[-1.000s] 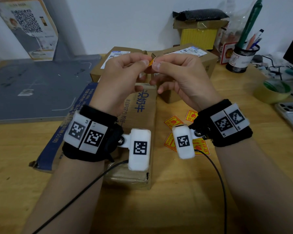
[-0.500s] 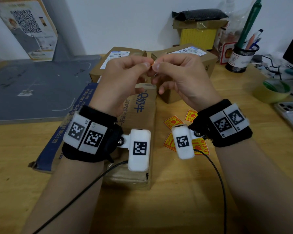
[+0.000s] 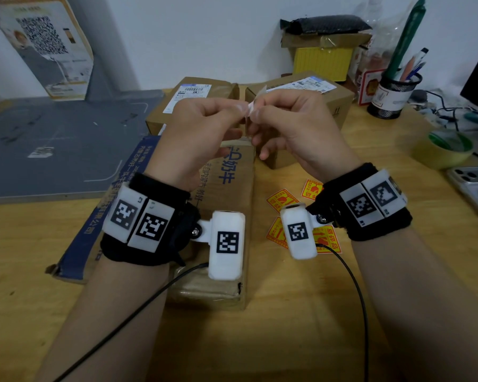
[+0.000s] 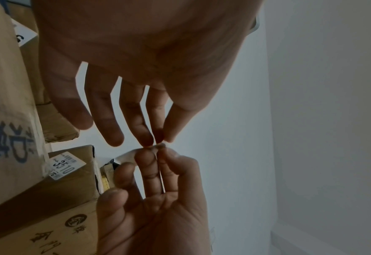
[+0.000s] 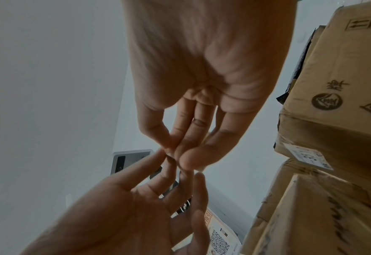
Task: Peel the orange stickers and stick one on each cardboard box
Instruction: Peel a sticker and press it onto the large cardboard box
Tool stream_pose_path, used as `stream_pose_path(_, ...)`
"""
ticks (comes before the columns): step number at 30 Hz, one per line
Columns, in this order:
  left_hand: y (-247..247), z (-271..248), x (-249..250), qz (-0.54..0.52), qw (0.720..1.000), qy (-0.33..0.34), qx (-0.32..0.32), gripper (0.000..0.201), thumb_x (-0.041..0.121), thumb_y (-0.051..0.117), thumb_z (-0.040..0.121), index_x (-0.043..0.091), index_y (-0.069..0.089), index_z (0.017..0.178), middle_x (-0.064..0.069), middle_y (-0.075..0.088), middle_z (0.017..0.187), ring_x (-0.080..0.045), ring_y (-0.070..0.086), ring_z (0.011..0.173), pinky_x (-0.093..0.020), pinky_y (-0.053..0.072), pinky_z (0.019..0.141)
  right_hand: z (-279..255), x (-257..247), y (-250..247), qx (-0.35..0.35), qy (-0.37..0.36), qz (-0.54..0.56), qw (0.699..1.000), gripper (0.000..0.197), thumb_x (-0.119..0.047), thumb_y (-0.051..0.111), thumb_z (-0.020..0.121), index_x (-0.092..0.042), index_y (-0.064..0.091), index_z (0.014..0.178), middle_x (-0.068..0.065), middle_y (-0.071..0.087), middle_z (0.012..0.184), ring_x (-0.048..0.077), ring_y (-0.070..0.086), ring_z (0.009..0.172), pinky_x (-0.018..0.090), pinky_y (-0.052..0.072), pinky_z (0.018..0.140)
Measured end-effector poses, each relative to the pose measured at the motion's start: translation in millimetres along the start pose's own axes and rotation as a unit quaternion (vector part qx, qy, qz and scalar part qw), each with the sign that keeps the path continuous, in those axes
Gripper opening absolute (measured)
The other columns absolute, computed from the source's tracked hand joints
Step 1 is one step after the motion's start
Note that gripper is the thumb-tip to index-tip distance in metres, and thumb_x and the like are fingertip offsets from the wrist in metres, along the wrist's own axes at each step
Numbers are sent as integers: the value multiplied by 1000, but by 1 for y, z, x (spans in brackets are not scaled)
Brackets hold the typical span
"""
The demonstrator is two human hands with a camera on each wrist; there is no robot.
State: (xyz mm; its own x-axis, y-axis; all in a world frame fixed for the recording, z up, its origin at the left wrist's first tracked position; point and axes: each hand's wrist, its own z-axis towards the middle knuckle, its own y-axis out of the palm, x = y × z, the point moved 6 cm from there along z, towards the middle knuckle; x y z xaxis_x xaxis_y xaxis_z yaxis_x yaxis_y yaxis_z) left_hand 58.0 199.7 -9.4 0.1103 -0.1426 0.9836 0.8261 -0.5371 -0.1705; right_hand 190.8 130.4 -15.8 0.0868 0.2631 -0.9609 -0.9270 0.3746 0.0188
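A pale sticker [image 3: 253, 103] is pinched between both hands' fingertips. 4 orange stickers [image 3: 282, 200] lie below the right hand [image 3: 295, 128]; 3 cardboard boxes [image 3: 229, 172] lie beneath and beyond the hands.

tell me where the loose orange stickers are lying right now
In the head view the orange stickers lie on the wooden table right of centre, just right of the long cardboard box and partly hidden under the right wrist.

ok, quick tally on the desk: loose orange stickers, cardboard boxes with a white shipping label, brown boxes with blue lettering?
Loose orange stickers: 4
Boxes with a white shipping label: 2
Long box with blue lettering: 1
Total: 7
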Motion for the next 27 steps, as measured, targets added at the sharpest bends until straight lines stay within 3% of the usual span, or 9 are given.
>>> stream_pose_path(6, -2, 2, -3, -7, 1000, -13, 9, 14, 31, 64, 96, 27, 72, 85, 10, 72, 86, -7, 72, 82, -31, 56, 74, 1, 5, -2, 17, 46, 1, 999, 16, 0, 54, 92, -7, 62, 79, 11, 67, 67, 23, 61, 56, 30, 52, 48)
stream_pose_path(9, -3, 3, -3, -6, 1000, -14, 16, 14, 29, 63, 97, 26, 70, 86, 6, 70, 89, -8, 69, 80, -29, 56, 69, 2, 9, -8, 38, 74, -16, 996, 20, -3, 53, 91, -10, 59, 73, 11, 67, 66, 23, 58, 53, 30, 52, 48)
stream_pose_path(15, -7, 4, -2, 13, 999, 9, 33, 21, 25, 60, 98, 26, 63, 77, 9, 54, 67, -6, 52, 61, -27, 45, 58, 3, 20, -27, 75, 120, -138, 980, 11, -12, 60, 84, -14, 64, 75, 6, 71, 66, 20, 57, 54, 32, 52, 53)
stream_pose_path(17, -7, 4, -1, 12, 999, 13, 30, 18, 24, 59, 98, 24, 64, 80, 9, 52, 63, -7, 49, 57, -26, 43, 56, 2, 22, -32, 81, 132, -170, 973, 12, -14, 61, 84, -17, 63, 72, 4, 72, 67, 18, 58, 53, 28, 51, 50)
stream_pose_path(22, -7, -1, -1, -9, 1000, -1, 25, 12, 22, 60, 98, 19, 69, 90, 11, 55, 58, -6, 46, 51, -23, 42, 53, -3, 23, -39, 103, 146, -197, 964, 8, -17, 60, 84, -17, 60, 76, 1, 72, 63, 14, 57, 47, 25, 50, 47)
stream_pose_path(27, -9, -2, 9, -25, 999, 10, 39, 17, 22, 62, 96, 21, 67, 79, 9, 63, 60, -8, 49, 49, -24, 43, 54, -15, 28, -56, 125, 186, -216, 950, 11, -22, 57, 88, -18, 55, 78, 0, 71, 59, 15, 56, 44, 24, 50, 49)
